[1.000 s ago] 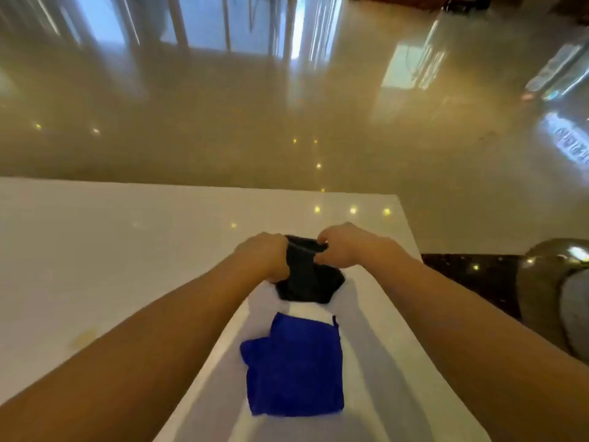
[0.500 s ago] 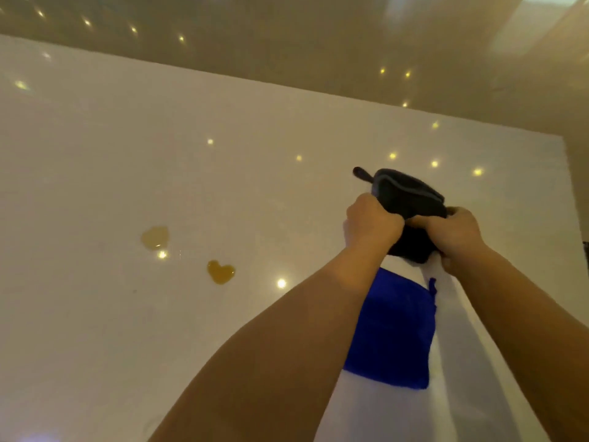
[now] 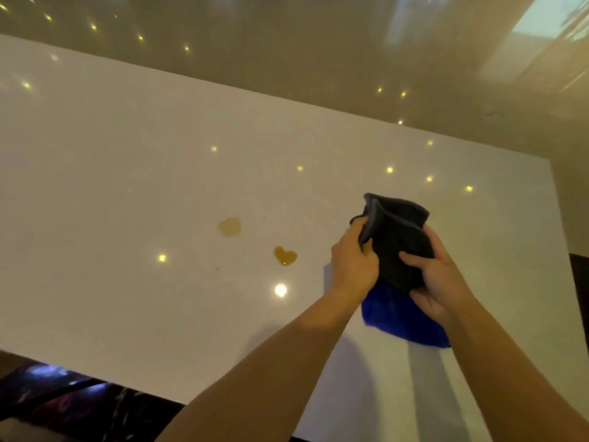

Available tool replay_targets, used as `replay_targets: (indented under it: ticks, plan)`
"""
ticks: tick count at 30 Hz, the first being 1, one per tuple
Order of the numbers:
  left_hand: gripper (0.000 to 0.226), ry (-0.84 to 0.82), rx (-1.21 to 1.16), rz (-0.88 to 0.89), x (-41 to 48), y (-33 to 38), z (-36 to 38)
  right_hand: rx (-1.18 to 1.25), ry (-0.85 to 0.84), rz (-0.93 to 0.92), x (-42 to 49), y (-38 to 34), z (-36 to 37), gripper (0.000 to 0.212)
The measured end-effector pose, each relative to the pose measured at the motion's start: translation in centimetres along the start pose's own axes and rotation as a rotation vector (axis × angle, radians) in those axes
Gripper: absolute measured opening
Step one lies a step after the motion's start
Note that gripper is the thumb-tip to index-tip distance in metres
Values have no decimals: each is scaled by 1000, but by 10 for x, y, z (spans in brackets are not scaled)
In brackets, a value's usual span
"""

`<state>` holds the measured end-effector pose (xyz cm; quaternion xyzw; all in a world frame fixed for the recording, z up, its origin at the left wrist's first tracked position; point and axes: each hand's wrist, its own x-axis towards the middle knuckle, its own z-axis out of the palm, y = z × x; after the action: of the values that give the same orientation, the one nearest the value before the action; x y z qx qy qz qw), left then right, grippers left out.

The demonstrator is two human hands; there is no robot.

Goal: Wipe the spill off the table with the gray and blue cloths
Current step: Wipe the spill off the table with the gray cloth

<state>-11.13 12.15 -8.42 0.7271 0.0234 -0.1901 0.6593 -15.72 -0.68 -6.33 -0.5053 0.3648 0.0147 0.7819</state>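
Note:
Both hands hold a dark gray cloth (image 3: 398,237) lifted above the white table (image 3: 127,186). My left hand (image 3: 353,263) pinches its left edge, and my right hand (image 3: 436,275) grips its lower right side. Under them a blue cloth (image 3: 401,320) lies flat on the table, partly hidden by the hands and the gray cloth. Two amber spill puddles sit to the left: a darker heart-shaped puddle (image 3: 285,255) and a paler puddle (image 3: 229,226) farther back.
The table's near edge (image 3: 95,374) runs along the lower left, with dark patterned floor (image 3: 63,406) below it. The table's right edge (image 3: 561,237) lies close to the cloths. Glossy beige floor (image 3: 318,52) lies beyond the far edge. Ceiling lights reflect as bright dots.
The view has swung left and down, bringing the two puddles into sight. Both hands have raised the gray cloth off the table and turned it; the blue cloth has stayed in place.

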Motion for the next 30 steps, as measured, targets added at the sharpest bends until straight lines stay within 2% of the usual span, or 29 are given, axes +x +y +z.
replay_targets:
  ticks: [5,9,11,13,15,17,18,21,23,25,27,30]
  plan:
    - [32,129,129,32,-9,-2,-120,-85,-70,27,-22,43,107,56]
    - [47,219,283,28,9,9,-228,-376,-106,-112,-13,60,204,63]
    - [55,149,417,1,20,7,-273,-590,-65,-159,-6,74,240,72]
    - [65,25,691,-30,29,-5,-301,-855,44,-221,-5,92,262,75]
    - [76,34,961,-45,33,-18,-316,-1112,129,-405,-6,110,276,71]
    - [74,103,1040,7,36,-32,-324,-1320,59,-652,-2,131,291,63]
    - [71,121,1088,29,37,-40,-327,-1425,-13,-718,3,141,297,60]
    - [72,174,1228,-44,40,-71,-344,-1673,-216,-641,23,172,309,64]
    - [75,184,1278,-118,37,-90,-358,-1757,-262,-649,48,179,303,71]
    - [73,188,1288,-105,35,-107,-366,-1792,-191,-685,90,163,301,73]
    - [71,212,1278,-72,35,-116,-370,-1802,-86,-612,128,136,306,73]
    - [71,233,1284,-54,37,-120,-371,-1761,23,-562,128,135,311,71]
